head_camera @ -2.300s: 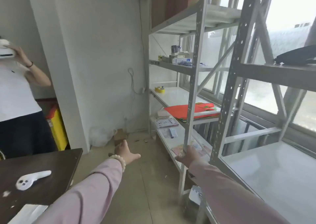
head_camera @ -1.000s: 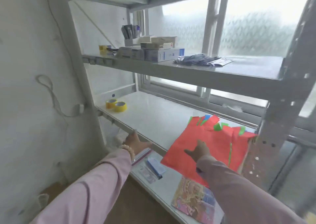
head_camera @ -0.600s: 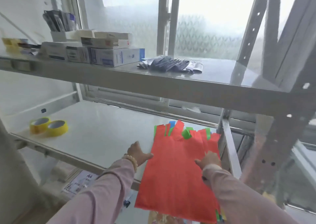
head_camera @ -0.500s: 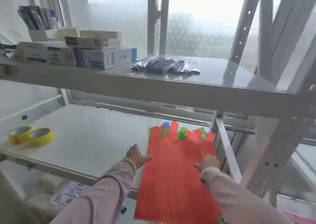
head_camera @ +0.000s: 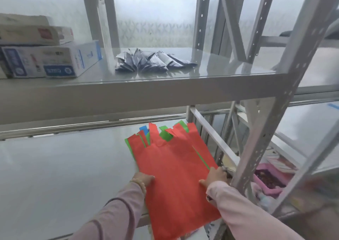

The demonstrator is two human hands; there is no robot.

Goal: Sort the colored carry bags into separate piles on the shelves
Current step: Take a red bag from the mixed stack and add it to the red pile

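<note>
Grey metal shelving (head_camera: 128,93) stands against a frosted window (head_camera: 156,16), and on its lower shelf (head_camera: 55,166) lies the stack of carry bags (head_camera: 174,166), unsorted: red on top, green and blue edges peeking out underneath, its near end hanging over the shelf edge. My left hand (head_camera: 142,179) and right hand (head_camera: 215,175) are apart, one at each side of the stack; whether they grip it I cannot tell. No separate piles exist yet. Boxes (head_camera: 45,60) and dark packets (head_camera: 152,61) sit on the shelf above.

Green bags (head_camera: 166,135) and a blue bag (head_camera: 143,130) show only as slivers under the red bag (head_camera: 176,173); its lower edge hides the shelf (head_camera: 55,175) rim; boxes (head_camera: 49,60) cut off left; the right-hand clutter (head_camera: 271,177) is blurred, perhaps a pink tray.
</note>
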